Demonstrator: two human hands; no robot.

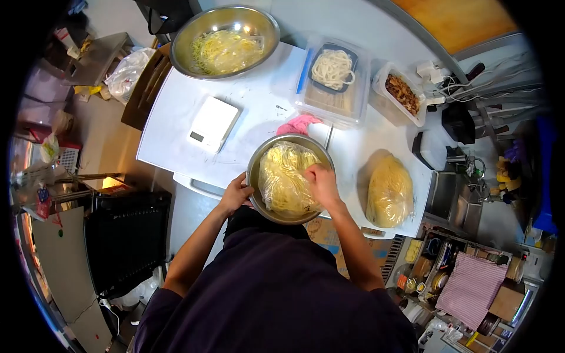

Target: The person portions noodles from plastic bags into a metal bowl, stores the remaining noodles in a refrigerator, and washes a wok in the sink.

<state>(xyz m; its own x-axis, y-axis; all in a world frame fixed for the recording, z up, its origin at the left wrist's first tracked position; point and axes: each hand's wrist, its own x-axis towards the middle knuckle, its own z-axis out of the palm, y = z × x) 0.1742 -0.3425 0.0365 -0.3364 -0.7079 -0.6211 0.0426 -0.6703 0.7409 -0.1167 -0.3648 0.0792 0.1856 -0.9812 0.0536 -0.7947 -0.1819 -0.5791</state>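
A steel bowl (253, 197) is held near my body at the front of the white table. Inside it lies a clear plastic bag of yellow noodles (282, 173). My left hand (237, 193) grips the bowl's left rim, thumb at the edge. My right hand (322, 183) is closed over the right side of the bag, its fingers curled onto the plastic; the fingertips are hidden. Behind the bowl a pink cloth (299, 124) lies crumpled. To the right rests another full plastic bag of yellow noodles (389, 193).
A white digital scale (214, 122) sits left on the table. A large steel bowl (181, 48) with yellow strands stands at the back. Toward the right are a clear plastic container (347, 112) with white noodles, a tub of brown food (402, 95) and a sink (450, 197).
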